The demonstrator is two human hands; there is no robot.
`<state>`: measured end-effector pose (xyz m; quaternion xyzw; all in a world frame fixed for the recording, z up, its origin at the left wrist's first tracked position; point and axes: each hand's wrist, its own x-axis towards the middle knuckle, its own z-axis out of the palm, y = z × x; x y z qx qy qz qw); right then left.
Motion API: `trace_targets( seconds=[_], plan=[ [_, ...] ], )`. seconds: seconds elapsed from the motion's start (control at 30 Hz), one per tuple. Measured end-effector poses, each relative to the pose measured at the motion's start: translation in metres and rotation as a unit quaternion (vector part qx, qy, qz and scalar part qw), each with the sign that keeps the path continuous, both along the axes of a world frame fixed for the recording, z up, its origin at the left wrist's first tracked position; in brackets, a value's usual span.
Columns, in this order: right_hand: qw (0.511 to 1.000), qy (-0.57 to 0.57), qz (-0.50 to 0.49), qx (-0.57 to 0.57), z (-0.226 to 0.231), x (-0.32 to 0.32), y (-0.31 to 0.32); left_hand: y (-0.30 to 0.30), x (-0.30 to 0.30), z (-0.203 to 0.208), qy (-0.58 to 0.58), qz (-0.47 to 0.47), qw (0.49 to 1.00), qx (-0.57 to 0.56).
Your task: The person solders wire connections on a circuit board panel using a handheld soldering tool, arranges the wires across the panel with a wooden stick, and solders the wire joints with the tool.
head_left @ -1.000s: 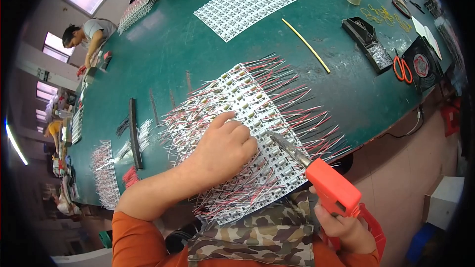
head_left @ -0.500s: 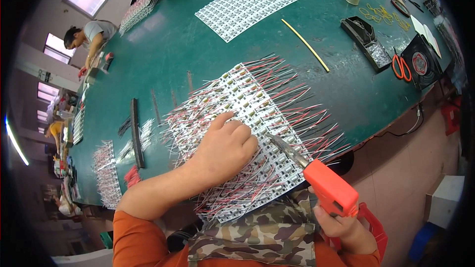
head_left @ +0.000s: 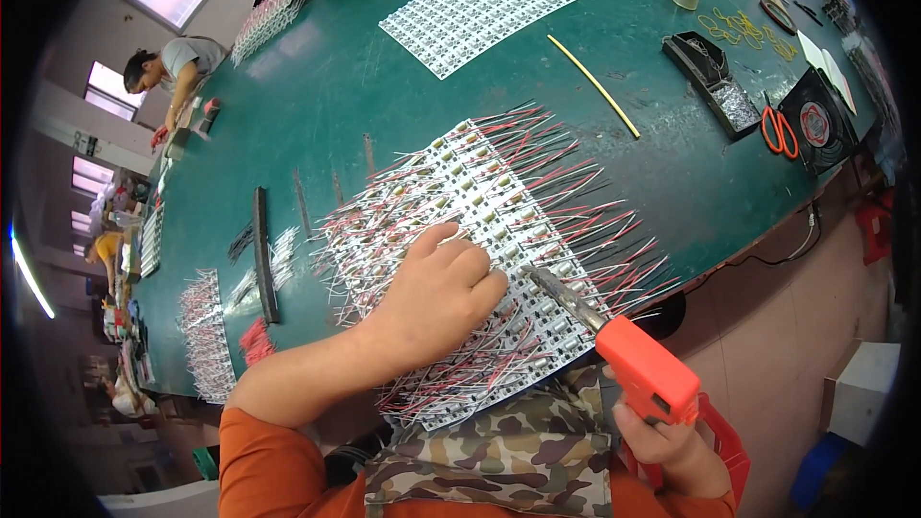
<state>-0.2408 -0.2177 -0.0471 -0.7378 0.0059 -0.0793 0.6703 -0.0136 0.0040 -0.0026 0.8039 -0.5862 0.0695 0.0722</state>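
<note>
We judge the step in hand to be soldering wire ends onto the circuit-board panel (head_left: 487,200), which lies on the green tabletop (head_left: 317,86) directly beneath the fingers of our left hand (head_left: 436,293) and reaches toward our camouflage apron (head_left: 489,470). Those left fingers are curled and bunched close together, knuckles up; their tips are turned away from view, so we cannot tell whether they pinch a wire or only press on the panel. Our right hand (head_left: 662,439) wraps its fingers around the handle of a red soldering gun (head_left: 650,364), though the trigger finger is hidden. The gun's metal tip (head_left: 549,285) slants in just right of the left fingers, at the rows of components, and we cannot tell if it touches a joint. Red and white wires (head_left: 600,227) fan out past the panel's edge, farther right of those fingers, and more lie tangled to their left. As we see it, the next move calls for 2 steady hands: the tip set precisely on 1 pad, clear of the knuckles and loose insulation.
</note>
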Motion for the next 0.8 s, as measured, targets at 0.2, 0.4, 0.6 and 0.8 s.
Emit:
trace_targets(
  seconds=[0.2, 0.4, 0.6, 0.8],
  plan=[
    [1.0, -0.003, 0.0, 0.019, -0.004, 0.001, 0.002, 0.0, 0.002, 0.001, 0.003, 0.005, 0.999, 0.047],
    [0.999, -0.001, 0.033, 0.005, -0.011, 0.0, 0.002, 0.0, 0.003, -0.001, 0.005, 0.004, 0.999, 0.049],
    [0.996, -0.052, 0.019, -0.068, -0.014, -0.001, 0.002, -0.001, 0.003, -0.001, 0.01, 0.0, 0.998, 0.055],
    [0.998, -0.034, 0.01, -0.049, -0.009, 0.0, 0.004, -0.002, 0.002, -0.001, 0.002, 0.002, 0.998, 0.061]
  ],
)
